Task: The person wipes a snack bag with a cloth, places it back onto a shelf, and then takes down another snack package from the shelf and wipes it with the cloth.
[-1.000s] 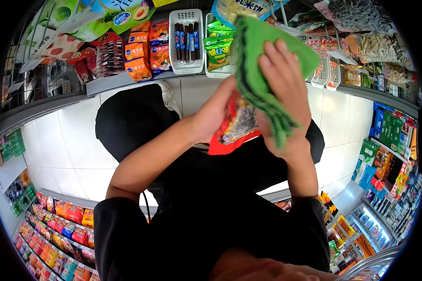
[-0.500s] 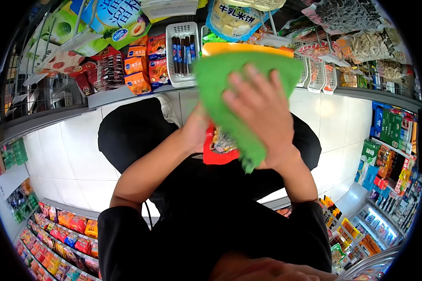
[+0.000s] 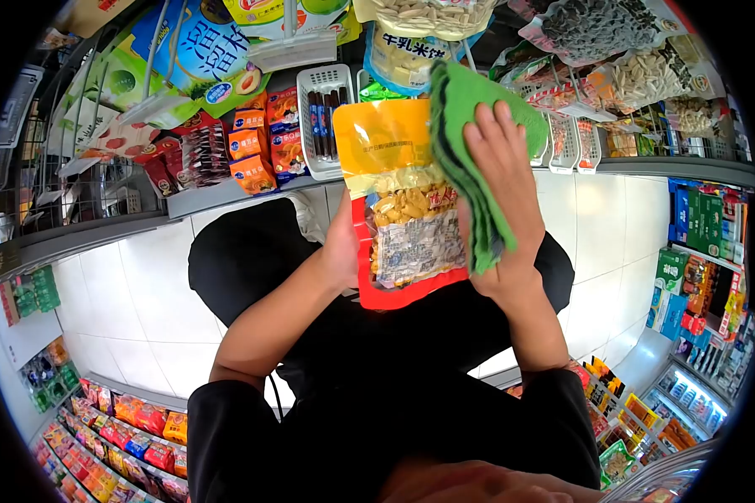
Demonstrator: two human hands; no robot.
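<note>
A snack bag (image 3: pixel 407 220) with a yellow top, a red lower border and a clear window onto nuts stands over my lap. My left hand (image 3: pixel 341 251) grips its left edge, its fingers mostly hidden behind the bag. On the right, my right hand (image 3: pixel 505 193) is closed on a folded green cloth (image 3: pixel 461 138) with a dark edge. The cloth overlaps the bag's upper right side. The nuts and a printed label show through the window.
Ahead is a shelf with hanging snack bags (image 3: pixel 201 46), small orange packets (image 3: pixel 252 149) and a white basket (image 3: pixel 320 80) of dark sticks. More snack shelves (image 3: pixel 134 427) stand behind me at left. White floor tiles (image 3: pixel 126 277) lie around my knees.
The green cloth has moved right and swung upright, off the face of the snack bag. The bag's front, mostly covered before, now shows. My left hand still holds it.
</note>
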